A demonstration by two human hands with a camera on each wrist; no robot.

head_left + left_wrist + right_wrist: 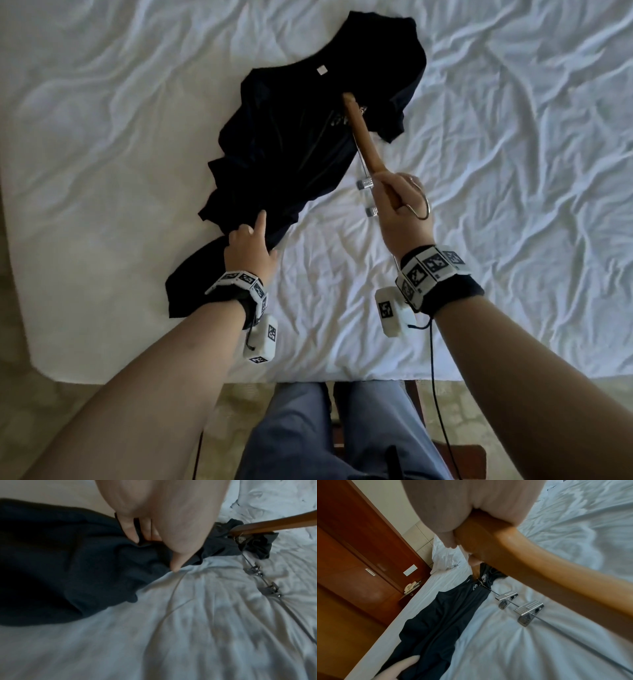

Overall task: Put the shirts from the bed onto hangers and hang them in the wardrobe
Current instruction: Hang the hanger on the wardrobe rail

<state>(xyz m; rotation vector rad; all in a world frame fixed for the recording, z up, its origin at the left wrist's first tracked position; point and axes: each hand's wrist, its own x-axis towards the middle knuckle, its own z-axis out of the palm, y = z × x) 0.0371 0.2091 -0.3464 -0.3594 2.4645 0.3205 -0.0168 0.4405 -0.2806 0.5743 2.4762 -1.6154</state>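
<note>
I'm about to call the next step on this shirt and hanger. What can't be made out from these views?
- Far tip of the hanger: buried in the shirt in every view, so how deep it sits is unknown.
- Shirt print: bunched by folds, unreadable, right wrist view.
- Left hand fingers: the tips sink into the cloth; the wrist view is blurred.
- Hanger hook: partly behind the right hand, head view.
- Wardrobe interior: the cupboard door shown is shut.

A wide bed (513,137) covered by a crumpled white sheet (188,628) fills most of the room. Beside it stands reddish-brown wooden panelling (359,547) with a white wall above it. A low bedside table (410,595) carries a pale telephone (410,586), and a white pillow (447,558) lies at the head. The floor (239,404) is pale and patterned. Soft daylight falls over the sheet.
</note>
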